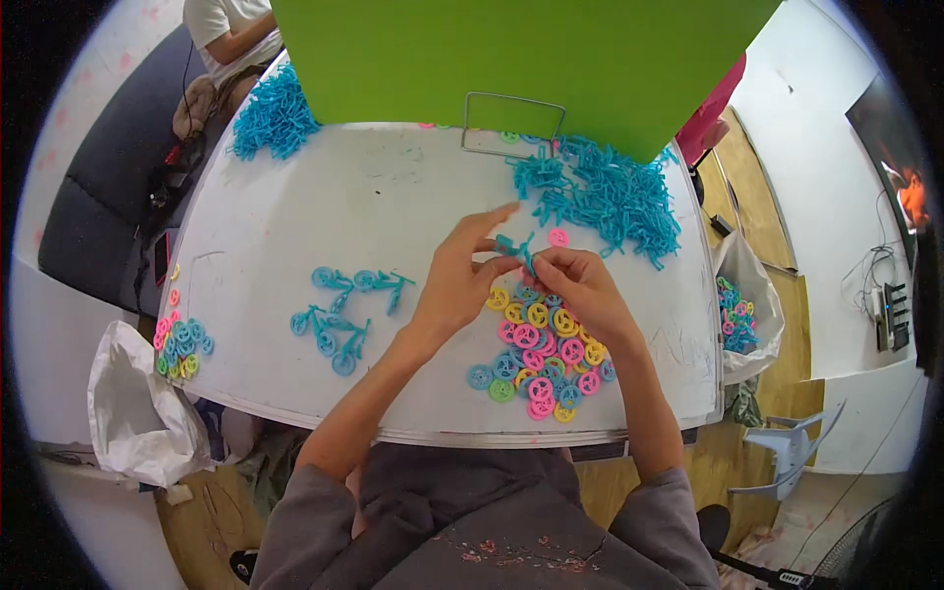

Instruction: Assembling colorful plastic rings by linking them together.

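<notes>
Over the middle right of the white table, my left hand (460, 273) pinches a small blue plastic toy bicycle frame (515, 246) between thumb and fingers, its index finger raised. My right hand (580, 283) is closed on the near end of the same piece; whether a wheel is in those fingertips is hidden. Just below lies a heap of spoked toy wheels (526, 336) in pink, yellow, blue and green. Several blue toy bicycles with wheels on them (343, 362) lie to the left of my left forearm.
A large pile of blue frames (615, 202) lies far right, a smaller one (275, 113) far left. Behind them stands a green panel (521, 59) with a wire stand (513, 152). More wheels (184, 344) sit at the left edge. White sacks (143, 403) flank the table. Another person (233, 39) sits far left.
</notes>
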Demonstrator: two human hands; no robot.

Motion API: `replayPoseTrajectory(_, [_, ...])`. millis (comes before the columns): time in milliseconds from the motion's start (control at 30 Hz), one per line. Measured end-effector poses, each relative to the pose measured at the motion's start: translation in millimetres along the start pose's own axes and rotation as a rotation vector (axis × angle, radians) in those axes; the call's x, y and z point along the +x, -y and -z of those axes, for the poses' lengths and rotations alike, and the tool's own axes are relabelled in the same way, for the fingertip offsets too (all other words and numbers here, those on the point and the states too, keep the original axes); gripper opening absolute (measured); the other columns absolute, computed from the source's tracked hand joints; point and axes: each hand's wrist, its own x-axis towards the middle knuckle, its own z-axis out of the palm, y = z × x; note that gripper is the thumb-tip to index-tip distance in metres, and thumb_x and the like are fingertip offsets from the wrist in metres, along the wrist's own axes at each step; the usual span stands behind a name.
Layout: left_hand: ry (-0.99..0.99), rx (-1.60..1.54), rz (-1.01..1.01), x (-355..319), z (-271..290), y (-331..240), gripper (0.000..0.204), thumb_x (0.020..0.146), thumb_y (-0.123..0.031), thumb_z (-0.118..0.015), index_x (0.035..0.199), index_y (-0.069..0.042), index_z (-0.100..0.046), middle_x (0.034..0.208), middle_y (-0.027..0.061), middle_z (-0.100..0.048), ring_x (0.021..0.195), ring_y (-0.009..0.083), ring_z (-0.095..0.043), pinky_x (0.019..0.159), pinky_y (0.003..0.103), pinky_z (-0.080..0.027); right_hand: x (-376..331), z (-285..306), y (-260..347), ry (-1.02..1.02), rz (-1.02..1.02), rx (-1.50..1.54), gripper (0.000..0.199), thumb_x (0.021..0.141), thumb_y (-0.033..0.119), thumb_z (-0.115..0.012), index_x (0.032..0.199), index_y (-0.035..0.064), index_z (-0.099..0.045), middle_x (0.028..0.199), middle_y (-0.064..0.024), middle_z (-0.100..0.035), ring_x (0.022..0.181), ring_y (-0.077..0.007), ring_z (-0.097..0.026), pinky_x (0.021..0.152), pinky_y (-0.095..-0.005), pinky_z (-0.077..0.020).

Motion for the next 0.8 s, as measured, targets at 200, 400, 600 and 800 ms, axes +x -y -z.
replayPoseTrajectory(200, [0.097,0.300,-0.169,2.7,5.1,9.2,0.044,0.080,0.002,-0.066,0.122,-0.010,-0.058,0.100,0.0137,-0.066,0.082,0.0214,-0.066,0.071,0.031,-0.054,-1.1,-8.6,8.3,-0.119,0.060,-0.027,0.019,0.092,0.013,-0.061,0.104,-0.0019,-0.063,0.090,-0.0045,-0.065,0.086,-0.0083,-0.060,0.073,-0.0223,-0.0478])
replayPoseTrajectory(400, [0.132,0.354,-0.117,5.4,-8.6,5.9,0.045,0.077,-0.001,-0.069,0.120,-0.009,-0.059,0.097,0.0157,-0.064,0.081,0.0274,-0.065,0.069,0.035,-0.053,3.2,0.8,-7.4,-0.365,0.121,-0.361,0.017,0.086,0.002,-0.063,0.102,-0.0044,-0.060,0.089,-0.0091,-0.068,0.081,-0.0128,-0.065,0.071,-0.0233,-0.0521])
replayPoseTrajectory(600, [0.043,0.895,-0.240,24.0,-8.4,66.1,0.032,0.074,-0.014,-0.074,0.104,-0.006,-0.063,0.088,0.0139,-0.059,0.090,0.0300,-0.061,0.070,0.038,-0.051,4.3,5.0,-18.6,-0.417,0.139,-0.216,0.013,0.087,-0.001,-0.062,0.099,-0.0059,-0.060,0.089,-0.0106,-0.069,0.084,-0.0161,-0.068,0.073,-0.0249,-0.0537])
replayPoseTrajectory(800, [0.002,0.310,0.105,19.0,5.7,44.1,0.022,0.081,-0.017,-0.072,0.097,-0.004,-0.062,0.081,0.0083,-0.064,0.075,0.0188,-0.061,0.063,0.029,-0.048,-0.6,1.1,-12.4,-0.394,0.181,-0.304,0.019,0.085,-0.003,-0.061,0.104,-0.0063,-0.064,0.091,-0.0129,-0.069,0.085,-0.0171,-0.068,0.074,-0.0248,-0.0534])
